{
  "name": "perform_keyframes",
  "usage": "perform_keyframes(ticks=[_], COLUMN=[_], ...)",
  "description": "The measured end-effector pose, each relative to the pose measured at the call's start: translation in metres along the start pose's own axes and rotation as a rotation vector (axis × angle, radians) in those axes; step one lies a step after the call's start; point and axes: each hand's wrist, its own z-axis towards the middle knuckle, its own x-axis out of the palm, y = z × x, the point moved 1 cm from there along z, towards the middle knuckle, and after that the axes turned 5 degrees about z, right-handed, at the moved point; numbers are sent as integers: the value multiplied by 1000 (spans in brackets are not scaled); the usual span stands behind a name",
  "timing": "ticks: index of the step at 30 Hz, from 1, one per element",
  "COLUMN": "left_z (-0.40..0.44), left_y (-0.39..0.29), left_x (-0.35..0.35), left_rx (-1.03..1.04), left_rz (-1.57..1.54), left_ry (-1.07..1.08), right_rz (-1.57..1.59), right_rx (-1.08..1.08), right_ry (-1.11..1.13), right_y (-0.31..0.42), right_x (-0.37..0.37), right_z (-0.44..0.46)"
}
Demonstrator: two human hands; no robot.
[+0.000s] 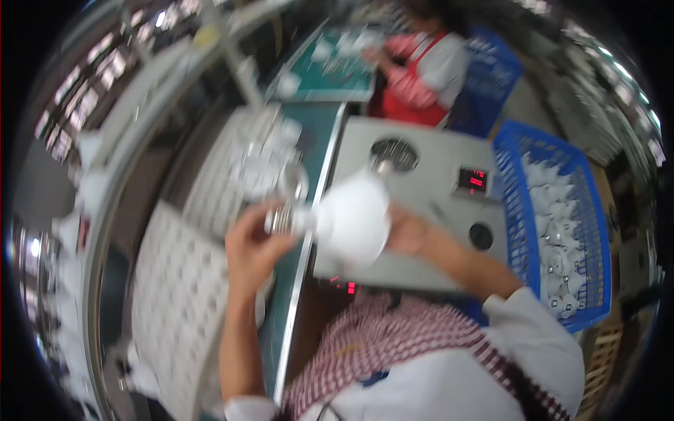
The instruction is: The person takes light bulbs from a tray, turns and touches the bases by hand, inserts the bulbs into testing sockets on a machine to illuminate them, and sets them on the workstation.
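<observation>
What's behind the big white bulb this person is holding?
Part of a grey worktop shows beyond the white bulb; whatever lies directly behind it is covered. The right hand's fingertips are hidden there too.

The fingertips of the right hand are hidden behind the white, cone-shaped lamp bulb, which is itself blurred. Beyond the left hand, the clear and white shiny pieces are too blurred to separate. Farther than both hands, a person in a red apron has the head cut by the upper edge.
</observation>
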Motion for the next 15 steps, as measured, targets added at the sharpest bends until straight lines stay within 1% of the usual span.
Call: perform_keyframes(ticks=[1, 2, 4, 5, 7, 9, 11, 12, 15], left_z=[1, 2, 1, 2, 6, 10, 14, 17, 22], left_y=[5, 8, 16, 18, 22, 24, 21, 22, 28], left_x=[5, 9, 18, 25, 37, 49, 60, 62, 66], left_rx=[44, -29, -63, -67, -48, -55, -57, -76, -79], left_rz=[-132, -205, -340, -355, -436, -467, -592, -662, -578], left_ry=[-19, -38, -99, -116, -64, -33, -58, -32, -28], right_rz=[56, -20, -7, -26, -54, -85, 22, 23, 15], right_rx=[-50, -95, -87, -109, -109, -141, -152, -156, -182], right_ry=[44, 74, 79, 71, -24, -46, -38, -45, -76], right_y=[-6, -6, 1, 2, 2, 2, 0, 1, 2], right_x=[-6, -13, -5, -5, -8, -12, -12, -11, -9], right_z=[1, 2, -10, -16, -28, -35, -43, -47, -60])
